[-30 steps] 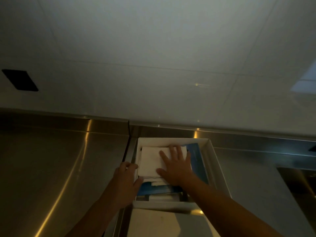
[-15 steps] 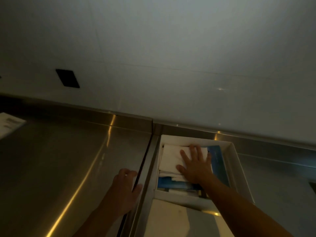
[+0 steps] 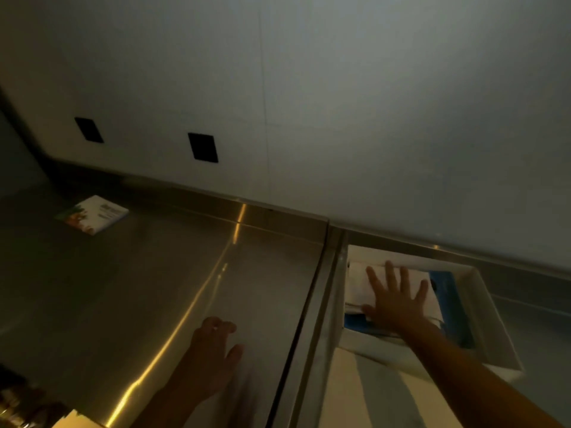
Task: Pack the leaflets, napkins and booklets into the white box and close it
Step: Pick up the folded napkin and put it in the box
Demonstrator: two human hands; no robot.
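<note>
White cardboard box [image 3: 482,291] sits open on steel counter [image 3: 154,288], by wall. Right hand [image 3: 398,301] flat, fingers spread, pressing white napkin stack [image 3: 360,285] inside. Left hand [image 3: 213,344] empty, loosely curled, out toward printed leaflet [image 3: 92,214] far left. Best: keep stack pinned, lift leaflet flat.

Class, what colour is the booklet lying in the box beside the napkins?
Blue booklet, right of the white napkins in the box; head view.

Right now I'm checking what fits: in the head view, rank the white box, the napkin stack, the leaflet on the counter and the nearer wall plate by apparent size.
1. white box
2. napkin stack
3. leaflet
4. wall plate
The last two are farther away, so only their look is ranked.
</note>
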